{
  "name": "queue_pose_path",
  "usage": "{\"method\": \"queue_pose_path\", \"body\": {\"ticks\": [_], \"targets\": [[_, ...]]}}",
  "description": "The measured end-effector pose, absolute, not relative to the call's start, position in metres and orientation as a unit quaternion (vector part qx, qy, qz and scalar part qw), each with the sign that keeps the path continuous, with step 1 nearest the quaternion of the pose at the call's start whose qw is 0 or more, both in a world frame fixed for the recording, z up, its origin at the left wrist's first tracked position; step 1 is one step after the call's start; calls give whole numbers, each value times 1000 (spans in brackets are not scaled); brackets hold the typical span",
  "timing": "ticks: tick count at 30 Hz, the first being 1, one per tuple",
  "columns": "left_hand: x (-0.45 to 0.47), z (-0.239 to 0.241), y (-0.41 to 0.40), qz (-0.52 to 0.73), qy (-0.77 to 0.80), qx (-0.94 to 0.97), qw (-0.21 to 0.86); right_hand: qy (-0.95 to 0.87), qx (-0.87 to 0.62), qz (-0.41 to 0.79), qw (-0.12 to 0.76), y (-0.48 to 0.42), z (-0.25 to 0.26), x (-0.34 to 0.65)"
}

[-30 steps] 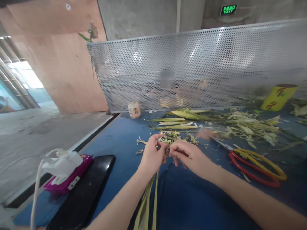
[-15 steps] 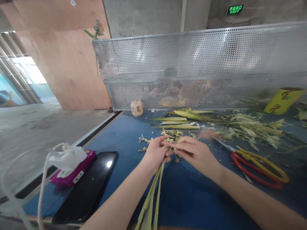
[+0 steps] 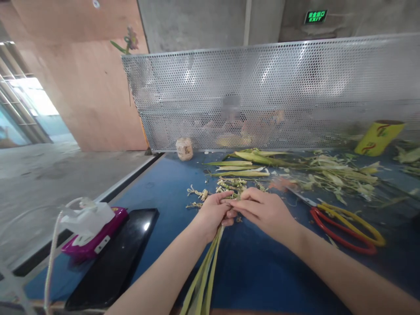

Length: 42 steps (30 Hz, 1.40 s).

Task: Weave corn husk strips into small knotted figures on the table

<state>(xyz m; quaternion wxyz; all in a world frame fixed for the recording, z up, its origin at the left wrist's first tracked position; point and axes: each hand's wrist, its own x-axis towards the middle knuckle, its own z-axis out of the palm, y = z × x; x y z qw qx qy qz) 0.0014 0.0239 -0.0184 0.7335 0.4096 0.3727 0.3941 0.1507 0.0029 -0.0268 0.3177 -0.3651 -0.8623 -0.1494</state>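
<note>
My left hand (image 3: 215,211) is closed round a bundle of long pale-green leaf strips (image 3: 205,273), whose loose ends hang toward the table's front edge. Fingertips of my right hand (image 3: 260,210) are pinched together against my left fingers, at the upper end of the strips. What exactly sits between those fingertips is hidden. Just beyond both hands lie small knotted and braided plant pieces (image 3: 197,191). Farther back, several flat leaf strips (image 3: 238,168) rest side by side below a larger green husk (image 3: 257,156).
Scissors with red and yellow handles (image 3: 348,227) lie at the right. A leafy heap (image 3: 344,175) and a yellow roll (image 3: 379,138) are behind them. At the left are a black phone (image 3: 114,258) and a purple power strip (image 3: 95,240). A perforated metal screen (image 3: 203,96) borders the back.
My right fingertips have drawn closer together against my left fingers. The whole view has shifted slightly, so the surroundings appear a little farther left. My left hand keeps its grip on the strips.
</note>
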Motion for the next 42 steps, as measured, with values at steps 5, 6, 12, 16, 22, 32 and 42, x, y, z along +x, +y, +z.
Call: {"method": "queue_pose_path", "body": {"ticks": [5,6,12,16,22,32,42], "targets": [[2,-19,26,395,382,393,737,-859,-345,-239,294,1,-30,148],[2,-19,26,395,384,391,738,-855,-351,-226,307,0,-31,148],[0,-13,23,407,384,398,727,-808,-414,23,420,1,-30,143],[1,-13,22,412,384,423,709,-832,-356,57,422,4,-31,142],[1,-15,20,452,425,485,616,-763,-427,180,451,5,-32,140],[-8,-9,18,494,430,662,365,-711,-488,222,455,6,-18,144],[-13,0,0,560,316,733,222,-695,-436,307,483,-1,-9,152]]}}
